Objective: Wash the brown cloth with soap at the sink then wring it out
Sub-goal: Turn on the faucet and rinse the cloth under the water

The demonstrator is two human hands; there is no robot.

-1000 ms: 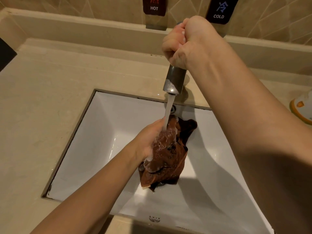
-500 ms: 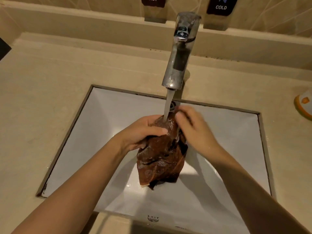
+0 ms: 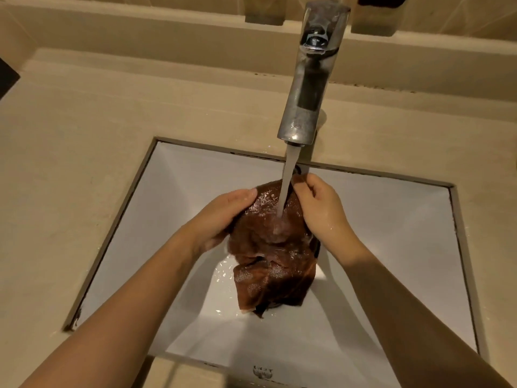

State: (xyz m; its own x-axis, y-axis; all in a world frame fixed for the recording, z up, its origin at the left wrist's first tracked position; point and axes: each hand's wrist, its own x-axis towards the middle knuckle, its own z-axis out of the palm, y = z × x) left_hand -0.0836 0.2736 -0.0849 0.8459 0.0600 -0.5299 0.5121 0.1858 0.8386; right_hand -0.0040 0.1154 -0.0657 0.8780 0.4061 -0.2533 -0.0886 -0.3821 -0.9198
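Now I am gripping the brown cloth (image 3: 274, 256) with my left hand (image 3: 223, 217) and pinching its top with my right hand (image 3: 319, 208), spreading it under the tap (image 3: 307, 79) for soaking

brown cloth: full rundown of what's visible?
The brown cloth is soaked, glossy and crumpled, with suds on its lower folds. It hangs bunched over the white sink. The left hand holds its left side, the right hand pinches its top edge; the water stream strikes its upper middle.
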